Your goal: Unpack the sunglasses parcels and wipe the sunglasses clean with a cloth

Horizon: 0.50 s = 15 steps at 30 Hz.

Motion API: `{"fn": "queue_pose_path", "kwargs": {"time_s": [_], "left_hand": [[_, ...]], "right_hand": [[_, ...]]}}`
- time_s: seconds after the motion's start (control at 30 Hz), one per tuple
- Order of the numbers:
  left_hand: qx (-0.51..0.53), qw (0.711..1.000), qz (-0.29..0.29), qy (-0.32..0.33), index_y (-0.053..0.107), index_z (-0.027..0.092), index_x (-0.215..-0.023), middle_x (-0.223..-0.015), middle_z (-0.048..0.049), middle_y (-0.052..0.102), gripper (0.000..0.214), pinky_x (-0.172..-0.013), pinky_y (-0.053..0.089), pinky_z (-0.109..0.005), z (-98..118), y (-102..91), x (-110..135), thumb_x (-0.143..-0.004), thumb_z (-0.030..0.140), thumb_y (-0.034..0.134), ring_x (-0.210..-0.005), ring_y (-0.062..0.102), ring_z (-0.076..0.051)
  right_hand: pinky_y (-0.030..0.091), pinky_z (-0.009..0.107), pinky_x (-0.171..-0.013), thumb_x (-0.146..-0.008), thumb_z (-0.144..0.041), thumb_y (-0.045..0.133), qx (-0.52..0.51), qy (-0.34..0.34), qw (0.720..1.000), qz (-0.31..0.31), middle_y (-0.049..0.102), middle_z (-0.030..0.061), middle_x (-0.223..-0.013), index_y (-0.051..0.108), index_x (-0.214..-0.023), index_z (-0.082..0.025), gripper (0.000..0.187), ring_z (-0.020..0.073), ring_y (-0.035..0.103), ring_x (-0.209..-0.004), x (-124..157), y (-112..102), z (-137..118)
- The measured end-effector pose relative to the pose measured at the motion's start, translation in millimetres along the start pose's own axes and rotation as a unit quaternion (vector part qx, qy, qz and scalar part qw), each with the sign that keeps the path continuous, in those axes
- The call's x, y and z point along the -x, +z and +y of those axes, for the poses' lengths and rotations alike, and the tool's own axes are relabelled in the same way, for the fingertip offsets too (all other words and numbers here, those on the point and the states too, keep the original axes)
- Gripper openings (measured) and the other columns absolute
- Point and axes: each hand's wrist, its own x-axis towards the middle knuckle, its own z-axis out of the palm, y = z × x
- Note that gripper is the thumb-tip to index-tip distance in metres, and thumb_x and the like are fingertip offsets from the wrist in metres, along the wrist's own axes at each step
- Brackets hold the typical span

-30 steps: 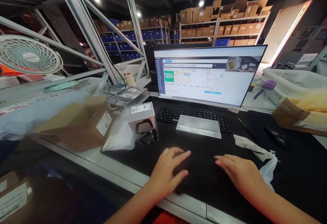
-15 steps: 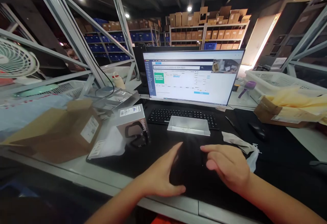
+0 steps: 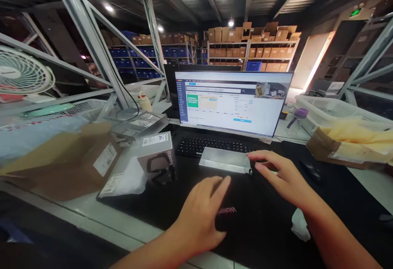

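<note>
My left hand (image 3: 204,213) curves round a black item with pink lettering (image 3: 227,211), its thumb and fingers on the near left side. The item's outline blends into the black mat and part of the lettering is hidden by the hand. My right hand (image 3: 282,179) is at the right end of a clear plastic tray (image 3: 225,162), fingers apart, with the index fingertip at the tray's corner. A grey printed box (image 3: 158,158) stands left of the tray. Under my right forearm lies a crumpled pale wrapper (image 3: 301,224), partly hidden.
Behind the tray are a keyboard (image 3: 211,144) and a lit monitor (image 3: 233,113). An open cardboard box (image 3: 73,160) lies at the left. At the right are a mouse (image 3: 310,170), a carton with yellow packing (image 3: 337,150) and a white basket (image 3: 353,113).
My right hand has moved forward from the black item to the tray's right end. My left hand stays at the black item, whose pink lettering now shows. The view has tilted up.
</note>
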Motion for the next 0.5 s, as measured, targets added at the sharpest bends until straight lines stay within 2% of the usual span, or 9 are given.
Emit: {"fn": "queue_pose_path", "kwargs": {"time_s": [0.03,0.1,0.17,0.2,0.27,0.33,0.4,0.47,0.5], "left_hand": [[-0.041,0.998,0.033,0.029,0.031,0.017,-0.153,-0.140,-0.0194,0.050,0.097,-0.104,0.049,-0.051,5.3,2.4,-6.6,-0.062,0.018,0.067,-0.126,0.052,-0.035],[-0.116,0.983,0.103,0.095,0.035,0.019,-0.151,-0.139,-0.0198,0.052,0.088,-0.106,0.046,-0.053,16.3,3.5,-23.8,-0.069,0.019,0.066,-0.126,0.053,-0.036],[-0.163,0.965,0.153,0.134,0.037,0.022,-0.151,-0.137,-0.0181,0.055,0.080,-0.109,0.043,-0.052,25.7,1.1,-43.3,-0.075,0.022,0.065,-0.126,0.054,-0.035],[-0.172,0.963,0.159,0.136,0.037,0.022,-0.151,-0.137,-0.0176,0.055,0.079,-0.109,0.043,-0.051,29.0,-0.4,-52.6,-0.077,0.024,0.065,-0.125,0.055,-0.035],[-0.170,0.969,0.131,0.124,0.034,0.020,-0.153,-0.141,-0.0182,0.053,0.083,-0.110,0.042,-0.050,31.7,-1.2,-68.0,-0.077,0.030,0.068,-0.125,0.055,-0.035],[-0.155,0.975,0.108,0.119,0.030,0.018,-0.154,-0.147,-0.0201,0.047,0.089,-0.113,0.040,-0.049,27.8,3.2,-77.0,-0.078,0.035,0.071,-0.130,0.052,-0.035],[-0.129,0.975,0.144,0.110,0.027,0.017,-0.154,-0.152,-0.0230,0.040,0.093,-0.117,0.035,-0.052,15.7,13.0,-78.1,-0.080,0.050,0.073,-0.139,0.043,-0.037],[-0.088,0.977,0.187,0.051,0.025,0.014,-0.154,-0.156,-0.0286,0.030,0.111,-0.118,0.029,-0.061,-5.0,25.0,-71.7,-0.072,0.071,0.072,-0.146,0.030,-0.042],[-0.064,0.981,0.185,-0.010,0.024,0.012,-0.154,-0.157,-0.0316,0.025,0.122,-0.117,0.027,-0.066,-18.1,30.6,-66.4,-0.063,0.076,0.075,-0.148,0.024,-0.045]], "right_hand": [[0.049,0.041,-0.106,-0.096,-0.057,0.051,-0.004,-0.019,1.000,-0.017,0.060,0.0056,-0.139,0.059,-0.133,-0.032,0.045,0.0269,0.057,-0.128,5.8,-9.6,-3.7],[0.043,0.046,-0.114,-0.082,-0.076,0.057,0.002,-0.054,0.997,-0.055,0.048,0.0064,-0.152,0.045,-0.147,-0.034,0.079,0.0327,0.048,-0.137,17.3,-26.8,-10.1],[0.045,0.047,-0.113,-0.068,-0.082,0.066,0.024,-0.052,0.997,-0.044,0.040,0.0085,-0.157,0.031,-0.155,-0.033,0.106,0.0369,0.047,-0.138,25.9,-38.8,-12.1],[0.048,0.047,-0.110,-0.065,-0.078,0.072,0.040,-0.040,0.998,-0.022,0.040,0.0092,-0.157,0.028,-0.156,-0.033,0.110,0.0374,0.049,-0.136,28.5,-42.4,-10.7],[0.051,0.046,-0.107,-0.067,-0.064,0.080,0.082,-0.015,0.996,0.009,0.045,0.0092,-0.153,0.029,-0.155,-0.033,0.106,0.0370,0.051,-0.134,29.9,-45.6,-3.9],[0.051,0.049,-0.106,-0.069,-0.057,0.081,0.116,0.006,0.993,0.033,0.053,0.0084,-0.146,0.035,-0.151,-0.034,0.097,0.0373,0.055,-0.129,26.8,-46.1,5.6],[0.049,0.054,-0.105,-0.071,-0.059,0.077,0.127,0.035,0.986,0.106,0.056,0.0090,-0.140,0.041,-0.147,-0.033,0.088,0.0392,0.057,-0.124,21.6,-47.4,14.5],[0.048,0.058,-0.104,-0.074,-0.062,0.071,0.104,0.076,0.971,0.201,0.056,0.0109,-0.138,0.046,-0.143,-0.032,0.079,0.0420,0.056,-0.122,16.4,-51.6,21.0],[0.048,0.059,-0.102,-0.076,-0.063,0.068,0.083,0.100,0.963,0.238,0.055,0.0116,-0.136,0.048,-0.141,-0.032,0.075,0.0431,0.056,-0.121,14.2,-54.4,23.6]]}}
